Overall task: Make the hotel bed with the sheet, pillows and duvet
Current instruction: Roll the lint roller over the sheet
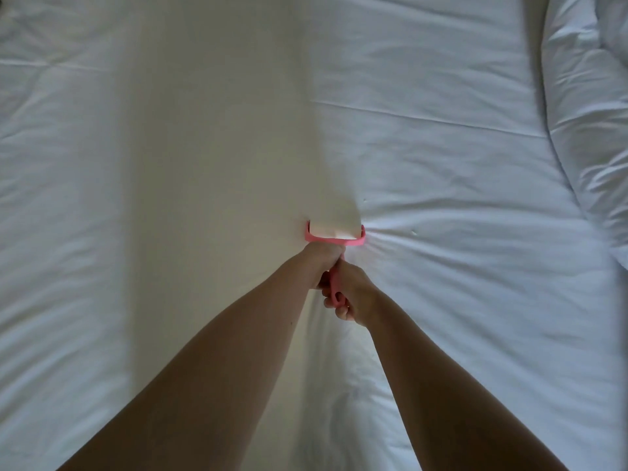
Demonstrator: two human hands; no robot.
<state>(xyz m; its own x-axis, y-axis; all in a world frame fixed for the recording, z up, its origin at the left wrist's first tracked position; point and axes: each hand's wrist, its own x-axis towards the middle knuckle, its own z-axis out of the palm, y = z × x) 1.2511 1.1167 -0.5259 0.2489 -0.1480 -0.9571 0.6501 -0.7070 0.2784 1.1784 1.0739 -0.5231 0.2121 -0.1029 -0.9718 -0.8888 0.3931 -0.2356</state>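
The left hand (pixel 323 264) is clenched round the pink roller (pixel 336 234) behind its head, the right hand (pixel 351 297) likewise at its handle end, likely for firmer pressure on the sheet (pixel 441 158).

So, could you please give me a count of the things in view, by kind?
hands: 2 (left hand, right hand)
pink lint roller: 1
white sheet: 1
white duvet: 1
Total: 5

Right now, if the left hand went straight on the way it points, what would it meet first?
The left hand would meet the head of the pink roller it holds; beyond that, seemingly just flat sheet.
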